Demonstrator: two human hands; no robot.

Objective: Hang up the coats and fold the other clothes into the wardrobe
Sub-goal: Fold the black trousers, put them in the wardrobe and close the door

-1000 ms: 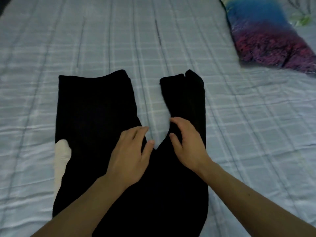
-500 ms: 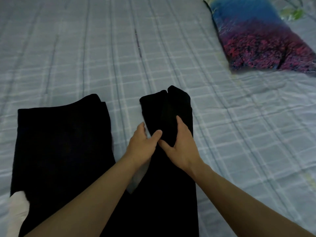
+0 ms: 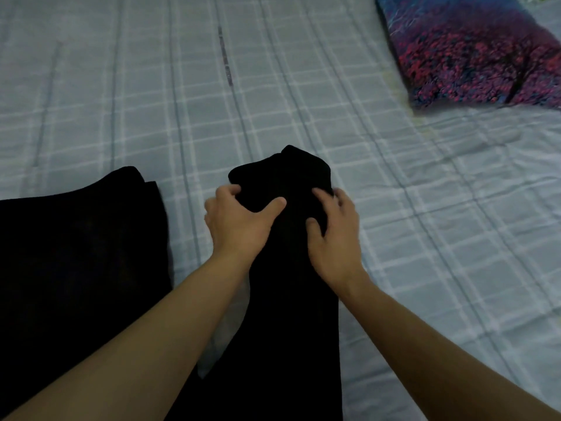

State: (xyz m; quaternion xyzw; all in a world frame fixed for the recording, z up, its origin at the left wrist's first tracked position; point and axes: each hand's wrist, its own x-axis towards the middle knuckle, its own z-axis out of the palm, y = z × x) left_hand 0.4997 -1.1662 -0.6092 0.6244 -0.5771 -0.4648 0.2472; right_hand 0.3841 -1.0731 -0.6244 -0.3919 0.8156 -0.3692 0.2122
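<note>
Black trousers lie spread on the bed. Their left leg [image 3: 76,253] is flat at the left and the right leg [image 3: 288,314] runs up the middle to a bunched cuff [image 3: 282,168]. My left hand [image 3: 239,223] grips the left edge of the right leg just below the cuff, thumb on top. My right hand [image 3: 337,238] holds the right edge at the same height, its fingers curled into the fabric. A pale strip [image 3: 224,332] shows between the two legs under my left forearm.
The bed is covered with a light blue checked sheet [image 3: 425,223]. A blue and red patterned pillow [image 3: 479,56] lies at the far right corner.
Both hands slid from the crotch up along the right leg to just below its cuff and took hold of its edges. The view shifted to the right.
</note>
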